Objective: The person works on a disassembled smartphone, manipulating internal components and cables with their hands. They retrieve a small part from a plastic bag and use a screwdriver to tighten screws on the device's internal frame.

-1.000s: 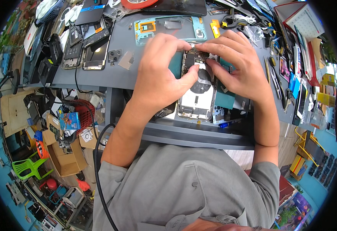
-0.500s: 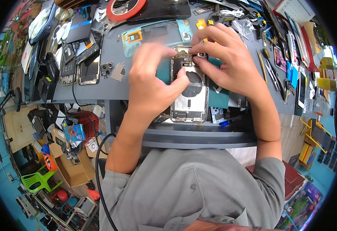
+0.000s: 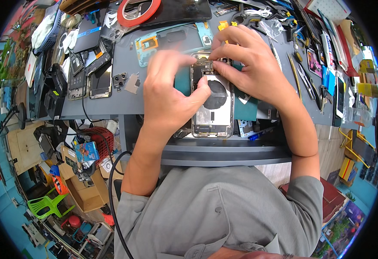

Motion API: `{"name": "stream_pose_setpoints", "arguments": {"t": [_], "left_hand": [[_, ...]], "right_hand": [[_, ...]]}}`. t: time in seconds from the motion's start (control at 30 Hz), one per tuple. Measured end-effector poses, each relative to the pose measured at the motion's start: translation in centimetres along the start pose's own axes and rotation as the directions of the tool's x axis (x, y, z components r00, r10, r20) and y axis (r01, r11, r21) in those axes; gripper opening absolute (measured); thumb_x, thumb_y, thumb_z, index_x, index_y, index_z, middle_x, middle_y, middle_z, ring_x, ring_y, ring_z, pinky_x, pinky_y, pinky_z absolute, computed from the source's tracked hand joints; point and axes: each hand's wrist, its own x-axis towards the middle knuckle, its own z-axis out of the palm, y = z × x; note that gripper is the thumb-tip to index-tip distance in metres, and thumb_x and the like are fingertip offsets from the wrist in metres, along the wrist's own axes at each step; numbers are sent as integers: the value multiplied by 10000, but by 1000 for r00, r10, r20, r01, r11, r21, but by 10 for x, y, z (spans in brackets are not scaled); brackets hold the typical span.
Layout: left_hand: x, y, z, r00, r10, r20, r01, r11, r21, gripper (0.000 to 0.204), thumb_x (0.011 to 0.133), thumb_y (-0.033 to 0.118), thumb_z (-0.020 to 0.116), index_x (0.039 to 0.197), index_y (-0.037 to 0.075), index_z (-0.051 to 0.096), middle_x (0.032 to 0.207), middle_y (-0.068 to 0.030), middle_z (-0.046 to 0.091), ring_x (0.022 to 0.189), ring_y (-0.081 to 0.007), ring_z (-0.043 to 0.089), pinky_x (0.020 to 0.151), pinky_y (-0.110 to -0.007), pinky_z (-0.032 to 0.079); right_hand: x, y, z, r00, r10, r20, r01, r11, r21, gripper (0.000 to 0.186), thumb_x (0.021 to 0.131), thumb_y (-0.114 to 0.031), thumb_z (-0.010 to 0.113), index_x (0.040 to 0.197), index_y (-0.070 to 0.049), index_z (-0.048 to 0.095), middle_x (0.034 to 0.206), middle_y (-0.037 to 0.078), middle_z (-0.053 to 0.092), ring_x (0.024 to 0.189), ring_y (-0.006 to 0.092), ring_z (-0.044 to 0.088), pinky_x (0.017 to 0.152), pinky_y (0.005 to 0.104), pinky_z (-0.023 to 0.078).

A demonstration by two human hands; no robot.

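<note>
Head view | smartphone point(image 3: 212, 118) at bench's point(image 3: 126, 101) front edge | my left hand point(image 3: 167, 88): thumb, index spread; my right hand point(image 3: 251, 64): fingertips near its top, pinching what, I cannot tell | judged partway: opened, not yet closed

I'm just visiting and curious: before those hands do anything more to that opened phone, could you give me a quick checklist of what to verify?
1. Opened phone has its insides exposed: ok.
2. Right hand is at the phone's upper end: ok.
3. Left hand shows sharply: not ok, its fingers are blurred.
4. A small part is pinched in either hand: cannot tell, too small and partly hidden.
5. Twin-lens camera module is clear of both hands: ok, it lies on the desk left of the left hand.
6. Slim tools are off the phone: ok, they lie at the desk's right side.
</note>
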Motion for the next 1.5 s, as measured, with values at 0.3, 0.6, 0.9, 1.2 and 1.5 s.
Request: {"name": "stream_pose_setpoints", "arguments": {"t": [0.3,0.6,0.9,1.2,1.5], "left_hand": [[-1,-1,2,1000,5,-16,-5,1000,5,377,797,97,914,1144,52,776,1145,-53,699,977,-188,632,835,-328,510],[-2,-1,1,1000,14,-20,-14,1000,10,393,791,104,931,1148,53,775,1147,-54,701,978,-196,644,829,-332,514],[-2,-1,5,997,50,-60,-49,999,22,397,778,93,924,1140,63,765,1135,-58,705,951,-212,645,803,-348,519],[-3,-4,8,988,108,-108,-109,994,0,381,774,98,913,1113,67,742,1115,-82,717,965,-266,695,801,-383,559],[-3,-4,8,990,94,-104,-95,995,-13,372,777,99,909,1107,64,742,1108,-90,715,974,-283,698,818,-400,566]], "right_hand": [[1,0,7,994,95,-54,-91,992,85,137,880,-45,865,986,-37,779,1144,103,699,1100,341,686,959,458,559],[2,-6,8,981,194,-25,-189,971,150,168,873,-14,849,1033,-40,804,1188,117,693,1136,340,680,1004,448,562],[2,-7,9,986,148,-71,-140,984,110,159,875,24,785,1016,-48,800,1237,107,689,1118,321,657,988,452,559],[-9,-46,-30,993,-55,106,65,993,-101,334,720,58,743,1033,-32,816,1426,138,694,1170,375,648,1011,494,542],[-39,-59,-10,996,23,89,3,961,-278,533,747,-12,774,1279,-18,791,1624,175,597,1377,425,607,1164,547,499]]}}
